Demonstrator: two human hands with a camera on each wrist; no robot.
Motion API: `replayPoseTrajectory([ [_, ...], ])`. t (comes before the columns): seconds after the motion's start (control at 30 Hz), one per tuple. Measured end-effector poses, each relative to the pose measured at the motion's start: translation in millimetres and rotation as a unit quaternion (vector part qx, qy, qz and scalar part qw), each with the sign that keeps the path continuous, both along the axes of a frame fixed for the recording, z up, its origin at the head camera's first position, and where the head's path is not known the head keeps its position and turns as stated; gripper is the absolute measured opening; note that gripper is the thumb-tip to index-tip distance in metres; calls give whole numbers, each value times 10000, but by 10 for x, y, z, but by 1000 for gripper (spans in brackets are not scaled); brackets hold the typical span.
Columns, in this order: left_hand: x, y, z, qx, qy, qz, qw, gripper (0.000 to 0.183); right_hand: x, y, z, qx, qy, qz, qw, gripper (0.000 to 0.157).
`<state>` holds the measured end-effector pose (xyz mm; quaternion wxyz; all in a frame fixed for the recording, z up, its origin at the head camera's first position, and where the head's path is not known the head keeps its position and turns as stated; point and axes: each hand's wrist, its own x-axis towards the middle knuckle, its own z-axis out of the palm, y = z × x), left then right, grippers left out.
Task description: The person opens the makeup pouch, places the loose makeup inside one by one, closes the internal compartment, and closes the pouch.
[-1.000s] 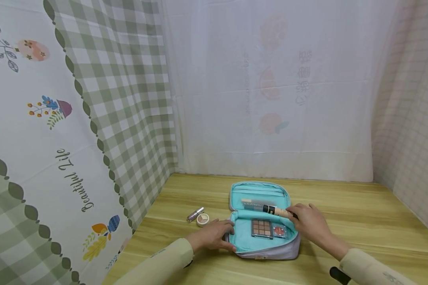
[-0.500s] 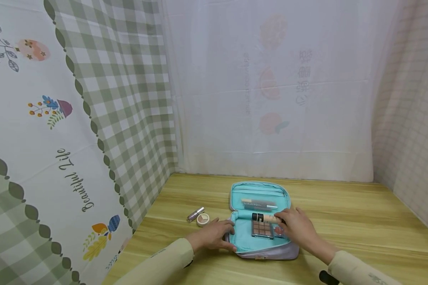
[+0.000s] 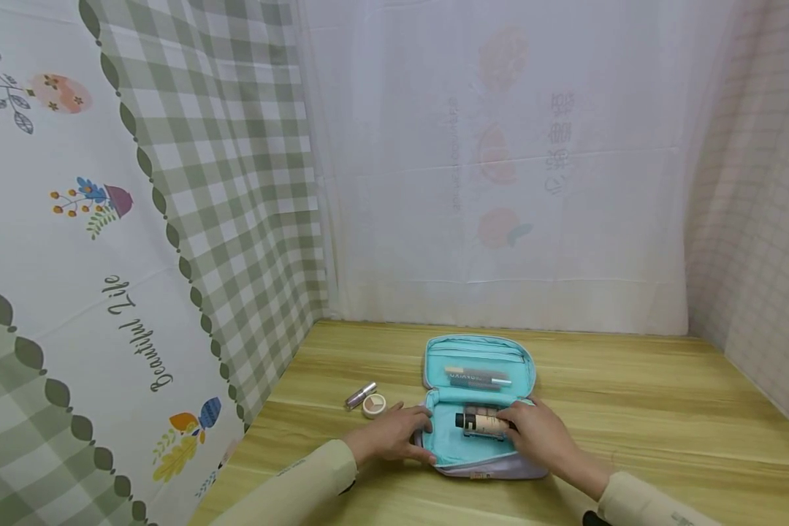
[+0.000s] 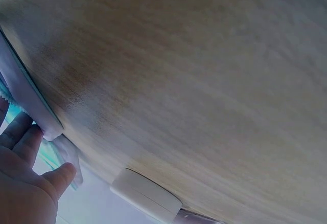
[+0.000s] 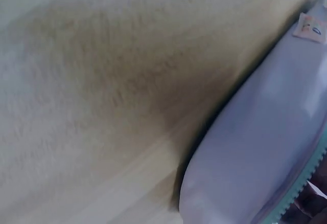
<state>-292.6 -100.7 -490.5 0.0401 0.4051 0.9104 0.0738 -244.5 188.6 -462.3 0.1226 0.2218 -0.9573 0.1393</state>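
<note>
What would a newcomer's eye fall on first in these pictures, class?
Probably the open pouch on the table, with its vivid turquoise lining. Over the pouch's near half the right hand holds a black-ended tube, while the left hand touches its left side. The green-checked cloth hanging at the head view's left might come next.

The pouch (image 3: pixel 443 438) is pale lilac outside and turquoise inside — the tube (image 3: pixel 486 424) beige and black — the counter (image 3: pixel 644 402) yellowish wood-grained, the cloth (image 3: pixel 237 146) partly green-and-white checked.
</note>
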Motion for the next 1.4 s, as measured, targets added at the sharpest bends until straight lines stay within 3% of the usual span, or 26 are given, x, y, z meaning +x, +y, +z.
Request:
replayPoseTrajectory([
  [0.33, 20, 6, 17, -16, 30, 30, 10000, 50, 54, 25, -47, 357, -211, 296, 9987, 12],
  [0.6, 28, 2, 20, -22, 62, 26, 10000, 49, 59, 79, 22, 570, -168, 479, 9971, 9],
  [0.83, 37, 2, 30, -55, 51, 47, 10000, 49, 78, 129, 45, 648, -71, 719, 9953, 35],
  [1.03, 47, 27, 65, -109, 24, 61, 9999, 50, 105, 181, 86, 742, -35, 499, 9960, 16],
  [1.27, 31, 28, 62, -151, 109, 28, 9998, 50, 175, 304, 139, 855, 207, 694, 9937, 35],
  [1.4, 23, 20, 68, -194, 106, -17, 9998, 51, 187, 348, 122, 860, 159, 781, 9931, 18],
])
